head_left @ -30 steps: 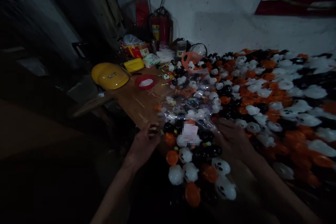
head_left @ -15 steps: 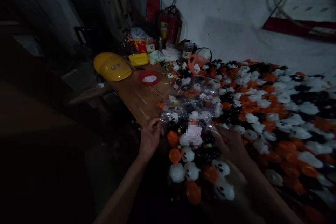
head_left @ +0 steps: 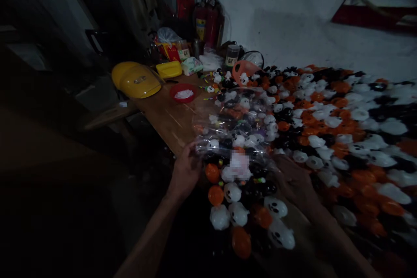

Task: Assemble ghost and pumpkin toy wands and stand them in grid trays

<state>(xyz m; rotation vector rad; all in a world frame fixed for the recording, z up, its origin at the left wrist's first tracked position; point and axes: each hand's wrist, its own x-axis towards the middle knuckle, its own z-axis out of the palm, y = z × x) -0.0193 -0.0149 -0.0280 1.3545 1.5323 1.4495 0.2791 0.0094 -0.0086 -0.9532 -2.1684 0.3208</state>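
Observation:
A clear plastic bag (head_left: 241, 126) with small white, black and orange figures inside or under it lies across the middle. My left hand (head_left: 187, 169) grips the bag's near left edge, fingers closed. At the near right edge my right hand (head_left: 289, 176) is closed on the plastic too, dim and partly blurred. Between my hands and nearer me are white ghost heads (head_left: 239, 213), orange balls (head_left: 241, 242) and dark pieces. A small pale label (head_left: 239, 165) rests among them.
Many ghost and pumpkin pieces (head_left: 332, 121) cover the right side. On the wooden table (head_left: 163, 117) are a red bowl (head_left: 183, 94) and a yellow visor cap (head_left: 136, 80). Fire extinguishers (head_left: 208, 24) stand against the wall.
The bag's near edge is spread wider, and my right hand has moved slightly right and down. My left hand has turned a little. The view has shifted slightly.

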